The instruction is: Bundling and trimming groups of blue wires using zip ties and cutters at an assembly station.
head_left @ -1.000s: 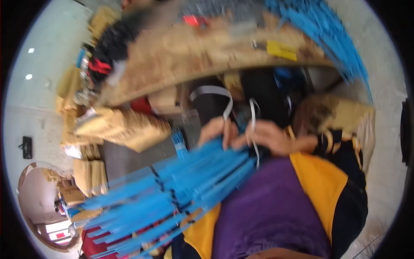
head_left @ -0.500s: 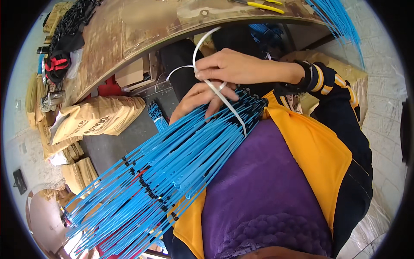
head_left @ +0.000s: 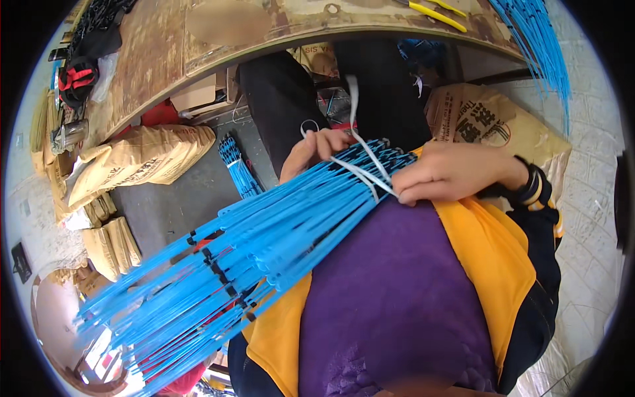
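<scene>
A thick bundle of thin blue plastic strands (head_left: 284,225) with black end pieces slants across my front, from beside my right hand down to the lower left. A white strap (head_left: 374,159) loops around its upper end and crosses over itself, with one free tail sticking up toward the bench. My right hand (head_left: 450,173) is closed, pinching the strap at the bundle's near side. On the far side, my left hand (head_left: 316,149) curls against the bundle, partly hidden behind it. A thin white loop shows beside its fingers.
A worn wooden bench (head_left: 159,59) runs across the top, with yellow-handled pliers (head_left: 438,14) on it. More blue strands (head_left: 539,59) hang over its right end. A smaller tied bundle (head_left: 239,165) stands on the floor. Brown paper sacks (head_left: 142,162) lie at left; another sack (head_left: 493,122) is at right.
My right hand has moved from above the bundle down to its near side, drawing the strap across. The left hand has shifted slightly left, and the bundle's lower end has swung left.
</scene>
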### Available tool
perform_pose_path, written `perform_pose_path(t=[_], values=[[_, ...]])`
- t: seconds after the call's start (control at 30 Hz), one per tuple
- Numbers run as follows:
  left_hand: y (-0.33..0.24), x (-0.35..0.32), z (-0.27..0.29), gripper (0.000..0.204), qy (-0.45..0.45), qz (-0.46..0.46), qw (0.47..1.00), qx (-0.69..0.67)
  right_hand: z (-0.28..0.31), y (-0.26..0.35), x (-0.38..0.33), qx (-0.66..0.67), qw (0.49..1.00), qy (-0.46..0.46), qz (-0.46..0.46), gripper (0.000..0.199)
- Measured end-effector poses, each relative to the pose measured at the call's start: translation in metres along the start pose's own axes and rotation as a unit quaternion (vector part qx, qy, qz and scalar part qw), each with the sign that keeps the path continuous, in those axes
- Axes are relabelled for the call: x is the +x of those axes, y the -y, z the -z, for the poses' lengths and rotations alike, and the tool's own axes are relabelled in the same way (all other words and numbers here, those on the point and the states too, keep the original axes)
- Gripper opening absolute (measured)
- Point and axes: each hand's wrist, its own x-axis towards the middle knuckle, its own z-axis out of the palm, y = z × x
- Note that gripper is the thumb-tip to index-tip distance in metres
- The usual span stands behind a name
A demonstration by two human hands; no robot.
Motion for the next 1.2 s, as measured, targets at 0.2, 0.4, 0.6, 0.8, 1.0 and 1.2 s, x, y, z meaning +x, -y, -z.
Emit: perform_pose_path(t=[0.2, 0.4, 0.6, 0.8, 1.0, 1.2], values=[[0.06, -0.032, 0.072, 0.036, -0.071, 0.161, 0.929, -0.327, -0.025, -0.047, 0.027, 0.009, 0.989, -0.142, 0.031, 0.021], [0.054, -0.026, 0.069, 0.029, -0.122, 0.187, 0.944, -0.242, -0.041, -0.079, 0.067, 0.063, 0.955, -0.29, 0.012, 0.02], [0.043, -0.03, 0.05, 0.022, -0.278, 0.145, 0.949, 0.039, -0.015, -0.101, 0.121, -0.018, 0.824, -0.564, 0.052, 0.018], [0.021, -0.074, 0.008, 0.019, -0.376, 0.105, 0.875, 0.286, -0.026, -0.106, 0.136, -0.019, 0.802, -0.593, 0.07, 0.015], [0.003, -0.087, -0.015, 0.013, 0.011, 0.094, 0.592, 0.8, -0.058, -0.1, 0.124, -0.177, 0.828, -0.505, 0.169, 0.011], [-0.009, -0.074, -0.041, 0.01, 0.075, 0.093, 0.544, 0.83, -0.072, -0.098, 0.101, -0.361, 0.752, -0.461, 0.301, 0.016]])
